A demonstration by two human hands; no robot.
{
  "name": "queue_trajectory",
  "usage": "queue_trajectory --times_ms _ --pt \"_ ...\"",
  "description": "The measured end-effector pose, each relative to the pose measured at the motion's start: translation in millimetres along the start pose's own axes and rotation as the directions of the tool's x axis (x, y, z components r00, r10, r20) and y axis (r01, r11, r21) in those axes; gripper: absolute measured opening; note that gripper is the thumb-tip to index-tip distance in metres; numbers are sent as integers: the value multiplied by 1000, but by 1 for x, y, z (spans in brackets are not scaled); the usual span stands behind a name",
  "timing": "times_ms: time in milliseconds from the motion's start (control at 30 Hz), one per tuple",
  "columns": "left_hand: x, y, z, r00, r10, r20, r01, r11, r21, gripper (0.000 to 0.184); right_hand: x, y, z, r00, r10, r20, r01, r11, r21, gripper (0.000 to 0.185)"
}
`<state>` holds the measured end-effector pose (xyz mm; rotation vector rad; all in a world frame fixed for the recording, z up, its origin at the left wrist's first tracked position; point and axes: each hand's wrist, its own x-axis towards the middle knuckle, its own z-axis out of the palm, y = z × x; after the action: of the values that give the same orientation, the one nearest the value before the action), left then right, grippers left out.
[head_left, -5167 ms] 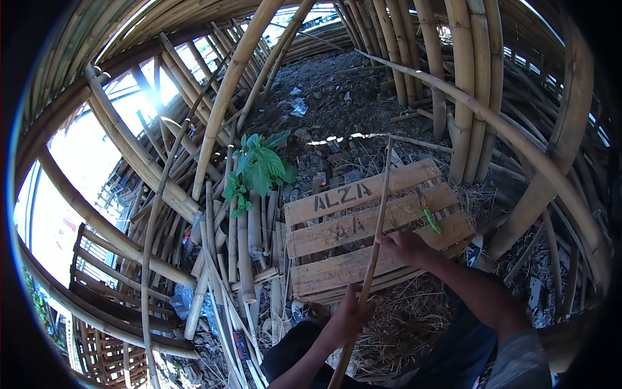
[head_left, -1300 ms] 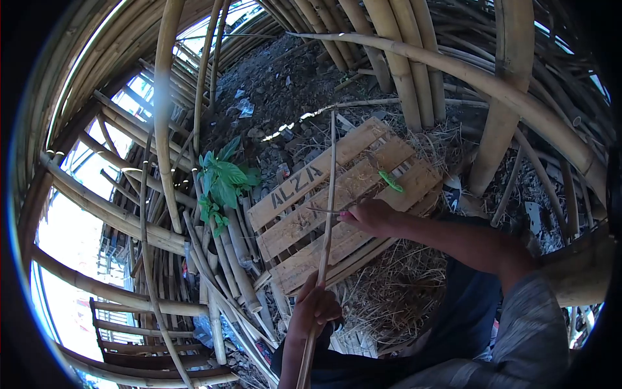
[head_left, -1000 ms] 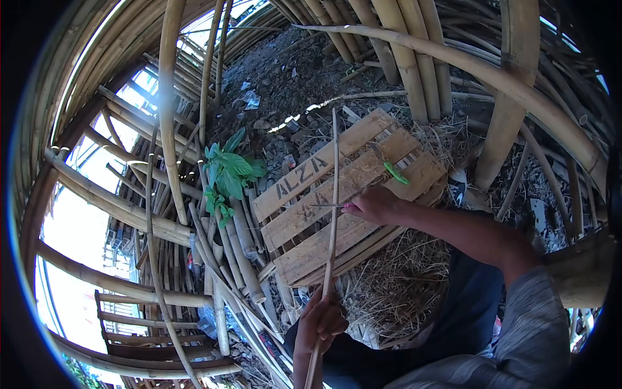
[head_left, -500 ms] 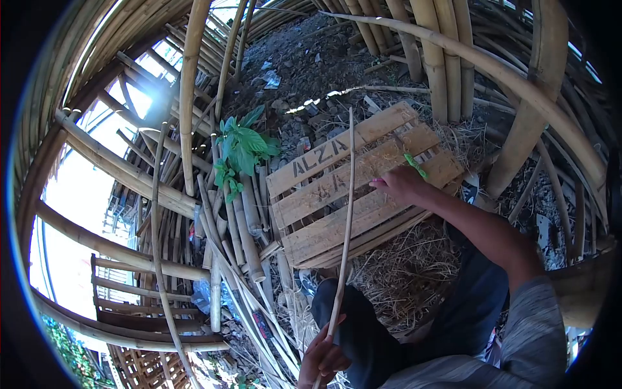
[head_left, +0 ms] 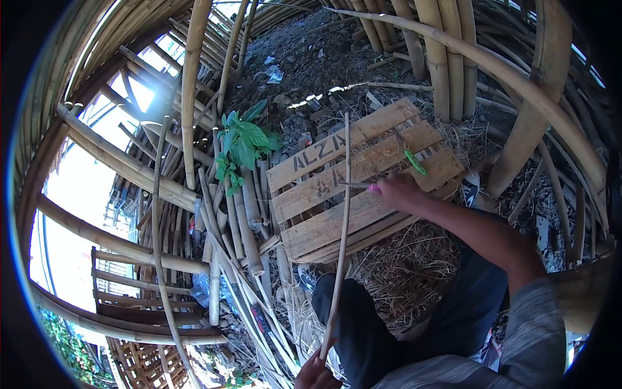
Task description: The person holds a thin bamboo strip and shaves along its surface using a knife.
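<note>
A long thin bamboo strip stands nearly upright in view, its top over a slatted wooden crate stencilled "ALZA". Near the bottom edge my left hand is wrapped round the strip's lower end. My right hand, above the crate, is closed on a knife with a pink handle end, and its thin blade points left and meets or crosses the strip. On the slats, just above my right hand, lies a bright green object.
Dry shavings lie below the crate. Left of it are a leafy plant, cut bamboo pieces and pale strips. Thick bamboo poles rise at the right. A long bent pole crosses the upper right.
My left hand has slid down the strip toward the bottom edge. Over the last second the view has shifted, and the crate appears slightly higher and further right. The knife remains in my right hand.
</note>
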<state>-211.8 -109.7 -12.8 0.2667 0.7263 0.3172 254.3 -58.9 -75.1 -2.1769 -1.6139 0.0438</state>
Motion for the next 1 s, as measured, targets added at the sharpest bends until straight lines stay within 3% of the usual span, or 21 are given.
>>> queue_trajectory --times_ms 33,100,200,267,300,333,400,433,467,500,533,567,633,667,767,833,900,933,967,1000 --pt "-3 -2 -2 1000 10 18 -10 1000 -17 31 9 14 -5 980 197 2 -197 980 -24 45" --pt "-4 -4 -15 996 28 85 -24 999 -44 31 2 12 -16 981 195 -15 -195 981 0 47" --pt "-2 -5 -39 975 51 215 -36 997 -72 32 -26 -24 -10 997 38 60 -45 992 116 49" --pt "1 -2 -49 948 43 317 -11 995 -102 32 -38 -38 -7 953 -291 83 271 942 199 50" --pt "3 4 -15 935 14 353 35 991 -131 32 -34 -34 -3 952 -294 83 273 940 203 50" --pt "-13 0 21 997 -20 -81 7 987 -164 35 -26 -26 4 979 -183 95 164 970 180 51" --pt "-16 -3 55 987 -34 -158 14 992 -128 35 -12 -13 -7 992 114 48 -120 976 181 53" --pt "-14 -6 60 973 -42 -226 22 996 -92 36 -12 -13 -9 992 117 45 -123 977 176 53" --pt "-11 -15 54 885 30 -464 -88 991 -105 38 -11 -14 -10 991 112 79 -124 979 164 53" --pt "-8 -14 50 887 31 -460 -89 991 -104 38 -10 -15 -10 988 105 113 -121 981 153 52" --pt "-6 -13 47 873 -19 -487 -146 943 -298 38 -20 -19 7 996 -31 84 13 978 208 52" --pt "-6 -12 44 861 -75 -503 -203 856 -475 40 -25 -26 10 996 -31 81 14 978 208 52" --pt "-10 -15 41 877 -31 -479 -195 889 -414 42 -29 -32 9 968 -248 33 238 955 176 52" --pt "-11 -18 39 889 -29 -457 -155 919 -362 41 -11 -16 13 997 38 64 -46 992 116 50" --pt "-14 -28 30 922 -25 -387 -58 978 -202 41 8 18 -7 988 155 7 -155 988 25 47" --pt "-16 -33 25 931 -25 -364 -24 991 -130 41 -10 -3 -2 994 110 1 -110 994 28 44" --pt "-15 -33 22 938 -15 -345 -8 998 -64 41 -24 -15 9 970 -205 134 198 978 66 44" --pt "-15 -36 21 942 -12 -335 0 999 -35 41 -17 -9 6 980 -106 171 101 994 41 44" --pt "-16 -38 20 943 -12 -331 9 1000 -9 41 -9 -2 3 976 -114 187 107 993 47 44" --pt "-14 -38 19 946 -8 -324 18 1000 26 41 1 8 0 993 96 74 -96 995 -5 45"
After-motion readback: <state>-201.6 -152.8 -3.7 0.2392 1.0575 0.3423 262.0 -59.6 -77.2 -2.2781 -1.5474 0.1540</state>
